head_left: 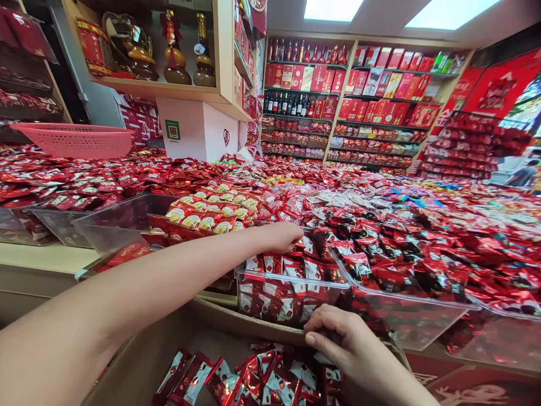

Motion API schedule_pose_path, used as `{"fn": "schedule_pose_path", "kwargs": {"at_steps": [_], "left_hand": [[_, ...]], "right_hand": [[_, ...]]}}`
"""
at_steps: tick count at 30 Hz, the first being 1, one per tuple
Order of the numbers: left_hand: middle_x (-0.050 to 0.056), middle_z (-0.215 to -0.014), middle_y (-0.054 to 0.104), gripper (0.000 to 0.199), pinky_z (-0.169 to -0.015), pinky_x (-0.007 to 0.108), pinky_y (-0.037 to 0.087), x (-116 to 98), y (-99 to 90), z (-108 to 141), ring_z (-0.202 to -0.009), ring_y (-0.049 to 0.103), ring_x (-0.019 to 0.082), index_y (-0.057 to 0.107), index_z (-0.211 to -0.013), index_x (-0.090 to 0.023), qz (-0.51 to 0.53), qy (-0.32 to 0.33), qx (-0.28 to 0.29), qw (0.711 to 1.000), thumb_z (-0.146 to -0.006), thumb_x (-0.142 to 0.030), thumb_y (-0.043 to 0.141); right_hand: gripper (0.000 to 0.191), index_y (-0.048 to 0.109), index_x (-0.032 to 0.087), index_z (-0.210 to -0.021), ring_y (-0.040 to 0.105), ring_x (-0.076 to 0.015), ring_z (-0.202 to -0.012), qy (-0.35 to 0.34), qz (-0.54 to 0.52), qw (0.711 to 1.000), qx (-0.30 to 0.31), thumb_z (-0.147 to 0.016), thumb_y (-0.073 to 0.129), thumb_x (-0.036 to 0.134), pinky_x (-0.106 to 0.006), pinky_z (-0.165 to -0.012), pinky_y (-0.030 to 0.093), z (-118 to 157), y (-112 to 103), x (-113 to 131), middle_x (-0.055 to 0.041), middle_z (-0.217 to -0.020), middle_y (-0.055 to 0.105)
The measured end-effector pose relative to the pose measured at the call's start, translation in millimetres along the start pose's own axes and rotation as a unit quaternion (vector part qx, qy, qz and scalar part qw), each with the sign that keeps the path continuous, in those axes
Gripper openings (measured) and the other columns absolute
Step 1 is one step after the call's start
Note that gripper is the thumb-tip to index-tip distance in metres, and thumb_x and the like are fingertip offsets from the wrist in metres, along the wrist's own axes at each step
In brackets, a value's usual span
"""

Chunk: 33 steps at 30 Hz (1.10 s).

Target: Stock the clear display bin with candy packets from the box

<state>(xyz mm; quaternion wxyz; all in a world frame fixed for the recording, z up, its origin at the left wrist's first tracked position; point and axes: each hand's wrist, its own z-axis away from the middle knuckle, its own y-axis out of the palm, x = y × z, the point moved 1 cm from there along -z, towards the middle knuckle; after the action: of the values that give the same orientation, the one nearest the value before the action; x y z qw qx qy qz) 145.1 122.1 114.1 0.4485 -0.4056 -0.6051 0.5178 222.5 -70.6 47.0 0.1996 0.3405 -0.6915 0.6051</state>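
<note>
My left hand (282,237) reaches across to the back of a clear plastic bin (291,279) filled with red-and-white snack packets (270,265). Its fingers are curled closed against the packets there; what they hold, if anything, is hidden. My right hand (342,341) grips the top edge of an open cardboard box (249,324), thumb on the near side and fingers over the rim. Inside this box lie loose packets (253,378) of the same red-and-white kind. The box stands right in front of the bin.
Clear bins (414,316) heaped with red packets run along the counter on both sides. One partly filled bin (114,220) is at left, beside yellow-and-red packets (211,211). A pink basket (76,138) sits on the heap. Shelves (338,90) of bottles and boxes line the back.
</note>
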Motion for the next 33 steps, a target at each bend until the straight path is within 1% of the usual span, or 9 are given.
{"fn": "schedule_pose_path", "kwargs": {"at_steps": [2,6,10,13,18,22,26,30,33], "left_hand": [[0.006,-0.084,0.059,0.014,-0.061,0.024,0.039,-2,-3.0,0,-0.075,0.054,0.018,0.058,-0.079,-0.016,0.001,0.005,0.018,1.000,-0.067,-0.014,0.050],[0.008,-0.093,0.058,0.019,-0.065,0.026,0.039,-6,-18.5,4,-0.082,0.053,0.020,0.060,-0.085,-0.015,-0.003,0.021,0.049,0.999,-0.068,-0.021,0.055],[-0.001,-0.072,0.061,0.016,-0.053,0.021,0.037,-12,-19.6,8,-0.063,0.053,0.013,0.062,-0.075,-0.019,0.009,0.075,0.144,0.987,-0.061,-0.026,0.065],[-0.002,-0.070,0.063,0.026,-0.047,0.021,0.034,-19,-11.4,9,-0.058,0.051,0.012,0.062,-0.080,-0.020,0.005,0.090,0.179,0.980,-0.055,-0.023,0.068],[-0.001,-0.079,0.066,0.032,-0.053,0.022,0.036,-29,-5.0,9,-0.063,0.053,0.013,0.063,-0.091,-0.022,-0.001,0.119,0.155,0.981,-0.059,-0.015,0.063],[0.001,-0.076,0.066,0.028,-0.057,0.023,0.037,-24,-2.4,8,-0.064,0.054,0.014,0.066,-0.089,-0.023,-0.010,0.130,0.111,0.985,-0.064,-0.013,0.059],[0.004,-0.081,0.065,0.027,-0.062,0.023,0.038,-17,0.1,9,-0.073,0.055,0.016,0.068,-0.082,-0.021,-0.022,0.119,0.057,0.991,-0.066,-0.005,0.054],[0.006,-0.074,0.063,0.018,-0.062,0.026,0.038,-24,-4.0,12,-0.070,0.054,0.017,0.066,-0.068,-0.016,-0.014,0.107,0.030,0.994,-0.063,-0.004,0.054],[0.009,-0.077,0.062,0.015,-0.065,0.028,0.039,-32,-7.8,13,-0.074,0.054,0.019,0.063,-0.075,-0.013,0.018,0.084,0.006,0.996,-0.069,-0.011,0.050]], "right_hand": [[0.011,0.059,0.016,-0.074,0.054,-0.0125,-0.067,0.001,0.000,1.000,0.001,-0.079,0.050,0.019,-0.022,-0.061,0.041,0,0,0,-0.0015,-0.072,0.059],[0.012,0.059,0.017,-0.074,0.054,-0.0127,-0.067,0.001,0.000,1.000,0.002,-0.080,0.050,0.020,-0.022,-0.061,0.041,1,0,0,-0.0014,-0.072,0.059],[0.011,0.060,0.016,-0.074,0.054,-0.0125,-0.067,0.002,0.000,1.000,0.004,-0.079,0.050,0.019,-0.022,-0.061,0.041,1,0,-1,-0.0013,-0.072,0.059],[0.012,0.059,0.017,-0.074,0.054,-0.0126,-0.068,0.005,-0.001,1.000,0.006,-0.080,0.050,0.019,-0.022,-0.062,0.041,1,-1,0,-0.0013,-0.072,0.059],[0.011,0.059,0.016,-0.074,0.054,-0.0127,-0.068,0.008,-0.002,1.000,0.007,-0.079,0.050,0.020,-0.022,-0.062,0.041,1,-1,1,-0.0017,-0.074,0.059],[0.011,0.059,0.015,-0.074,0.054,-0.0123,-0.068,0.001,-0.003,1.000,0.008,-0.079,0.050,0.020,-0.021,-0.062,0.041,2,-1,1,-0.0019,-0.073,0.059],[0.011,0.059,0.015,-0.073,0.053,-0.0120,-0.067,0.002,-0.005,1.000,0.007,-0.079,0.050,0.018,-0.021,-0.062,0.041,3,-1,1,-0.0016,-0.072,0.059],[0.012,0.059,0.015,-0.074,0.054,-0.0123,-0.067,0.004,-0.008,1.000,0.009,-0.080,0.050,0.020,-0.021,-0.062,0.041,1,-1,0,-0.0019,-0.073,0.059],[0.011,0.059,0.015,-0.075,0.054,-0.0127,-0.068,0.005,-0.006,1.000,0.007,-0.079,0.051,0.020,-0.022,-0.062,0.041,0,-1,0,-0.0024,-0.074,0.060]]}}
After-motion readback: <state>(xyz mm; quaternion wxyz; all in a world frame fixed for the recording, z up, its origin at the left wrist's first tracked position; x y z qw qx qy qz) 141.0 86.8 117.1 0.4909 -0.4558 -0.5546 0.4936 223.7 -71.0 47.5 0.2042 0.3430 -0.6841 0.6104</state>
